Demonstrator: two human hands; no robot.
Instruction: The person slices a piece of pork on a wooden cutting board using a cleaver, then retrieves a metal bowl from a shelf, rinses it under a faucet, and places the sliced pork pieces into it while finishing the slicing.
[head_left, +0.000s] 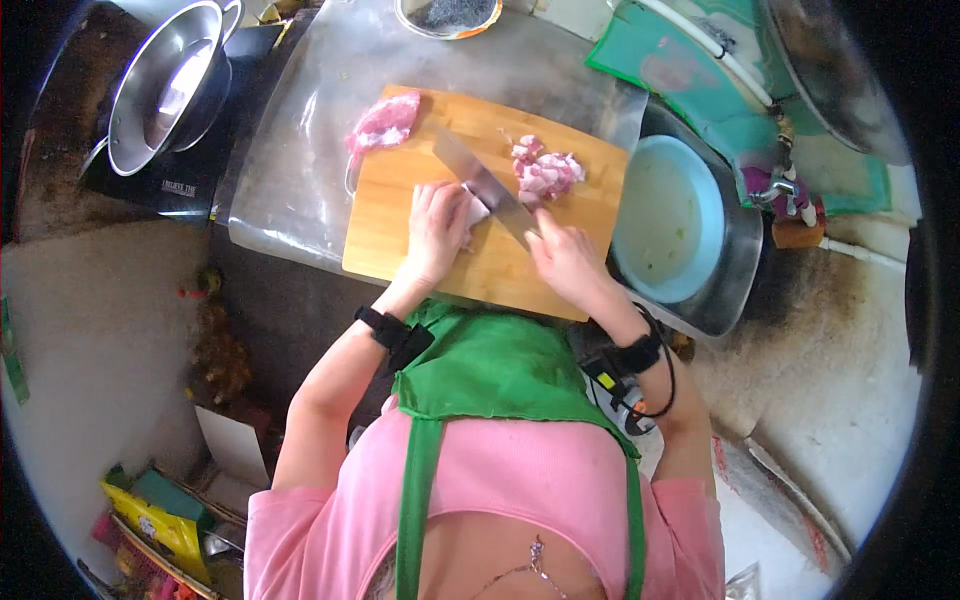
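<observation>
A wooden cutting board (390, 225) lies in front of me on the counter. My right hand (566, 255) grips a cleaver (487, 184), its broad metal blade slanting up to the left across the board. My left hand (439, 225) presses with bent fingers on a piece of raw meat (475, 214), right beside the blade; the fingers partly cover the meat. Small cut pieces of meat (547, 174) are heaped to the right of the blade. A larger slab of raw meat (386, 122) rests at the board's upper left corner.
A light blue basin (716, 225) of cloudy water sits in the sink (739, 277) at the right, near a faucet (776, 191). At the upper left a metal wok (124, 127) stands on a black cooktop (150, 187). A bowl (450, 34) with a scouring pad is at the counter's back.
</observation>
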